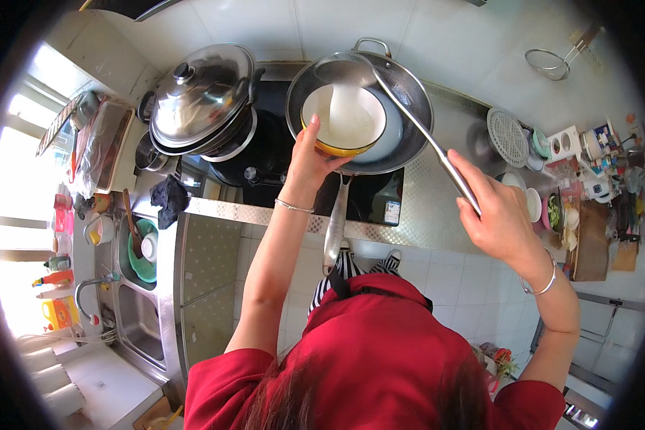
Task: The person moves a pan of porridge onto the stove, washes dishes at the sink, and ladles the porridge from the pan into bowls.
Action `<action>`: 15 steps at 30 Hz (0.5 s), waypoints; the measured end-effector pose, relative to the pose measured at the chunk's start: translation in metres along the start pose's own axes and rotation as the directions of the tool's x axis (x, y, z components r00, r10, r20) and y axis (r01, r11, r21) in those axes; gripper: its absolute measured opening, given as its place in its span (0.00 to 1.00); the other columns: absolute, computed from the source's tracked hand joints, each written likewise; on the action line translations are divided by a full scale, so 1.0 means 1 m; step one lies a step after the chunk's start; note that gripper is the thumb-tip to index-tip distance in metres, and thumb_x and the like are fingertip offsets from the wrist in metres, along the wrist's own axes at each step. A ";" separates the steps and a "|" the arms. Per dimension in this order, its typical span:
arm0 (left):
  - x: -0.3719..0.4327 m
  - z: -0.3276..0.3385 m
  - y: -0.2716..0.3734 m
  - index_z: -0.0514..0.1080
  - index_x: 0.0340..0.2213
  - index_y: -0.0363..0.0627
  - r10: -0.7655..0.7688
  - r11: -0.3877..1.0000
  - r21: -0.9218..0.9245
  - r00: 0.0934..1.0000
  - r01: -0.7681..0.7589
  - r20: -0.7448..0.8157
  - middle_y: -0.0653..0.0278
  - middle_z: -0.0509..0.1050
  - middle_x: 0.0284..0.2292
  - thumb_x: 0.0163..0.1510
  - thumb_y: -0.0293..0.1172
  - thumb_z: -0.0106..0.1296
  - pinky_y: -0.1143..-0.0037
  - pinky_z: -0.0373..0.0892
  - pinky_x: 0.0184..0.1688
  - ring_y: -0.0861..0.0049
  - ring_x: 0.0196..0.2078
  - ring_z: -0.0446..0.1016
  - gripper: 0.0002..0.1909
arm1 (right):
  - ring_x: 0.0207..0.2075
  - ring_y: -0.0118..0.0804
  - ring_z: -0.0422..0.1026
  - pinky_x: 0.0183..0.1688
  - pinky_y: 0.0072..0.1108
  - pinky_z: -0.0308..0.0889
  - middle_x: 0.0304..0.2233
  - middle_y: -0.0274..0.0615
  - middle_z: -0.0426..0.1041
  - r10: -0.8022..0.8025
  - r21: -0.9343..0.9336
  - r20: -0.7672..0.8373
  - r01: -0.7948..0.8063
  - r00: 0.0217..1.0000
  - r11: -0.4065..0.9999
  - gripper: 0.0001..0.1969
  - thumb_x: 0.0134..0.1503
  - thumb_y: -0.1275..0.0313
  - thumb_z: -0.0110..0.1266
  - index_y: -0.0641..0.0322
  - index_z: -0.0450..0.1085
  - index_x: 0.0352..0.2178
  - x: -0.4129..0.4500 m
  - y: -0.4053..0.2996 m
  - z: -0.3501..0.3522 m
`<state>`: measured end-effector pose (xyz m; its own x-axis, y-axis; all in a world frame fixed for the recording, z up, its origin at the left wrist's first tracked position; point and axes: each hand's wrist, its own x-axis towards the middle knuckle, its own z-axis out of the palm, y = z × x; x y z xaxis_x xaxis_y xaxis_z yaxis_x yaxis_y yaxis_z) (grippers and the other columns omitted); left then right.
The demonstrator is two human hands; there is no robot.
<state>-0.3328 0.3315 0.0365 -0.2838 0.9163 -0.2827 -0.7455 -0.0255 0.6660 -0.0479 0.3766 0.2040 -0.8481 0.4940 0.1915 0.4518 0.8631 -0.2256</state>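
Note:
My left hand grips a yellow bowl with a white inside, holding it over the wok on the stove. In my right hand is the long handle of a metal ladle. The ladle's head is tipped above the bowl, and a whitish, cloudy liquid pours from it into the bowl. More pale liquid lies in the wok beneath, partly hidden by the bowl. The wok's metal handle points towards my body.
A lidded pot stands on the left of the black cooktop. A dark cloth lies at the counter's edge. Farther left, a sink holds a green basin. Dishes and a perforated steamer plate sit on the right.

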 end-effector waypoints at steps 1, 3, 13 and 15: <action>0.000 -0.001 0.002 0.55 0.55 0.46 0.003 1.000 -0.011 1.000 -0.002 0.011 0.54 0.60 0.53 0.52 0.56 0.47 0.55 0.60 0.53 0.59 0.55 0.60 0.36 | 0.16 0.25 0.64 0.18 0.20 0.60 0.21 0.33 0.68 0.007 0.004 0.000 -0.007 1.000 1.000 0.29 0.50 0.76 0.50 0.61 0.55 0.55 -0.002 0.002 0.002; -0.003 -0.003 0.004 0.55 0.55 0.46 -0.002 1.000 0.018 1.000 0.002 0.013 0.55 0.60 0.53 0.52 0.57 0.47 0.56 0.61 0.53 0.59 0.55 0.61 0.36 | 0.15 0.24 0.64 0.17 0.19 0.59 0.20 0.33 0.67 -0.010 0.050 -0.068 0.014 0.998 0.999 0.29 0.50 0.76 0.50 0.61 0.55 0.55 -0.004 0.005 0.008; -0.016 -0.007 0.023 0.57 0.52 0.43 0.104 0.982 0.163 0.994 -0.098 -0.029 0.54 0.65 0.49 0.54 0.56 0.44 0.57 0.66 0.48 0.61 0.50 0.67 0.34 | 0.11 0.30 0.64 0.15 0.22 0.59 0.17 0.39 0.68 0.507 0.623 0.347 -0.598 0.789 0.504 0.28 0.49 0.76 0.48 0.58 0.58 0.55 0.038 0.099 0.090; -0.019 -0.006 0.027 0.57 0.52 0.42 0.106 0.983 0.154 0.994 -0.104 -0.005 0.55 0.65 0.49 0.55 0.55 0.43 0.57 0.66 0.49 0.61 0.50 0.67 0.33 | 0.20 0.46 0.71 0.25 0.34 0.66 0.21 0.50 0.72 0.360 -0.066 0.098 -0.355 0.928 0.933 0.28 0.47 0.74 0.47 0.57 0.58 0.54 0.046 0.109 0.107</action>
<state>-0.3512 0.3111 0.0554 -0.3641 0.9064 -0.2141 -0.6101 -0.0584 0.7902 -0.0670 0.4816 0.0863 -0.6512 0.7589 0.0030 0.7407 0.6365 -0.2149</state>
